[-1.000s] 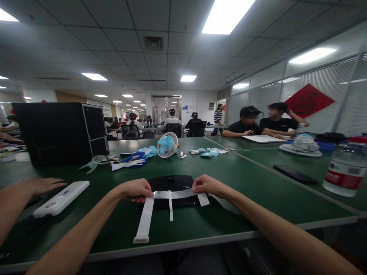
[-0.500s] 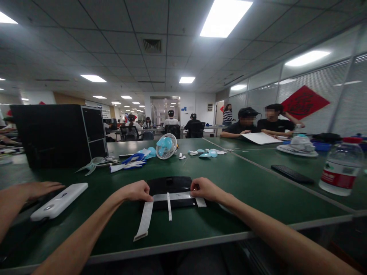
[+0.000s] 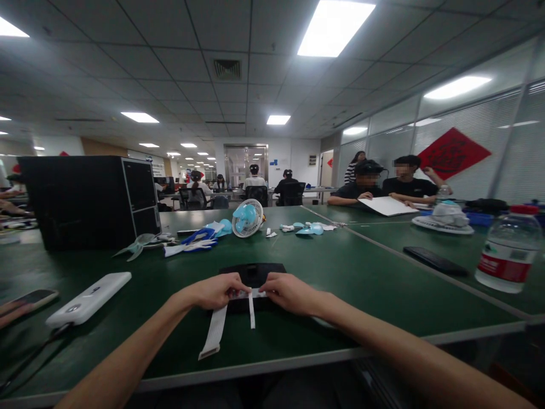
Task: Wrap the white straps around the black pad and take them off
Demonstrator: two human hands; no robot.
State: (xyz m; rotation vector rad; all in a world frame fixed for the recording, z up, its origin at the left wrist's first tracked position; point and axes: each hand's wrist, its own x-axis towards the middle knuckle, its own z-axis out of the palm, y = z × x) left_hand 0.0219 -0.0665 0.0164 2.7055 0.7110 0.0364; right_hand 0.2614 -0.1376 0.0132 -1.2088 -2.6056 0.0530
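A black panel [image 3: 237, 269] lies on the green table in front of me, with a shiny clear strip, probably tape, across it. My left hand [image 3: 222, 289] is closed, its fingertips down on the strip left of the middle. Close by on the other side, my right hand [image 3: 289, 292] has its bent fingers pressed together on the strip. Whether either pinches anything is hidden. Between them a narrow white strip [image 3: 252, 313] hangs towards me over the panel's edge. Below my left hand a wider white ribbon cable [image 3: 213, 332] runs down to an end connector.
A white power bank [image 3: 91, 300] with a black cable lies left, beside another person's hand [image 3: 15, 314] at a phone [image 3: 36, 296]. Further back are a black computer case [image 3: 80, 201], blue-white gloves [image 3: 191, 245] and a small fan [image 3: 247, 218]. A bottle [image 3: 506, 250] stands right.
Both my hands have slid inward along the strip from the panel's sides to its middle. At the left, the other person's hand has drawn back, and a phone now shows there.
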